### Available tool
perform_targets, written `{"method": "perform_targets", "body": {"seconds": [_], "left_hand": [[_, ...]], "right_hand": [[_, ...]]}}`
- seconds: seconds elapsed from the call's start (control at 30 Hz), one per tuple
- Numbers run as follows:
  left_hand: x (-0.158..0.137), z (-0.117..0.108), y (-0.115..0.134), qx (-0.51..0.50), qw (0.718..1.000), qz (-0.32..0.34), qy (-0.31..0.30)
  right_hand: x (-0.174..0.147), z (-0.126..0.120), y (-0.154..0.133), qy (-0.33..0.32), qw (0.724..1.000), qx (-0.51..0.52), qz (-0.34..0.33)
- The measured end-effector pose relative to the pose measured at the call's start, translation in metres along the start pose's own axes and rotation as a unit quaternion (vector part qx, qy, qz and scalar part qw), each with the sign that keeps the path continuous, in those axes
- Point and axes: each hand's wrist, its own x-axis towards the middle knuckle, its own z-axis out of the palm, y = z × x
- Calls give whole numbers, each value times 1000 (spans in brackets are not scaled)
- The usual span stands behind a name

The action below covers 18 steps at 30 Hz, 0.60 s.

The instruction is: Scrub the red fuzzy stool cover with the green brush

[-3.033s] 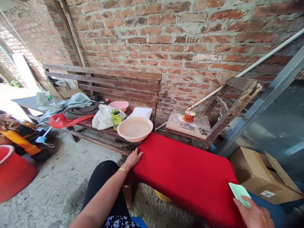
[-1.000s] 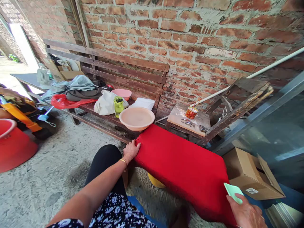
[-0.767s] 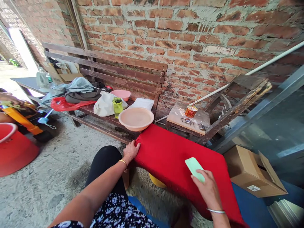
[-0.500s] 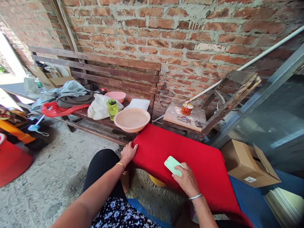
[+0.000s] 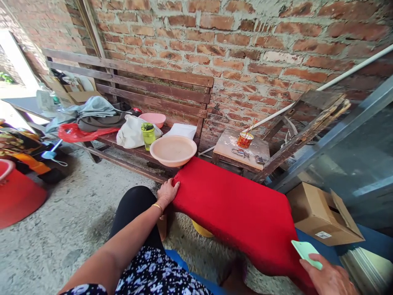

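A red cloth (image 5: 233, 200) covers a low, table-like surface in front of me. My left hand (image 5: 168, 191) grips its near left corner, the thumb on top and the other fingers partly hidden at the edge. Past the surface's right end, my right hand (image 5: 330, 276) is closed on a flat mint-green rectangular piece (image 5: 307, 253) with rounded corners and a small hole. The piece is held between thumb and fingers near the cloth's right edge; I cannot tell whether it touches the cloth. A pale pink basin (image 5: 173, 150) sits beyond the cloth's far left corner.
A wooden bench (image 5: 132, 92) along the brick wall carries a green bottle (image 5: 148, 136), a white bag (image 5: 131, 132) and folded clothes. A chair (image 5: 225, 143) holds a red paper cup (image 5: 245, 140) and padlocks. A cardboard box (image 5: 319, 213) and stacked pale sheets (image 5: 368, 266) lie right.
My right hand has swept right and toward me with the mint-green piece, from the middle of the cloth to its right end. My left hand stays at the corner. The view has shifted slightly.
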Motion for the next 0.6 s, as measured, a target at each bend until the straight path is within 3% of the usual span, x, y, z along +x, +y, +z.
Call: {"method": "perform_targets", "body": {"seconds": [0.07,0.23,0.37,0.47,0.6], "left_hand": [[0,0,0,0,1000,0,0],[1,0,-2,2,1000,2,2],[3,1,-4,8,1000,0,-2],[3,1,-3,10,1000,-3,-1],[1,-1,-1,7,1000,-3,-4]], "right_hand": [[-3,1,-24,8,1000,16,3],[-21,23,-128,-98,970,153,-162],[-41,42,-186,-167,942,162,-241],[-43,46,-192,-182,942,147,-242],[-28,32,-147,-200,954,138,-173]]}}
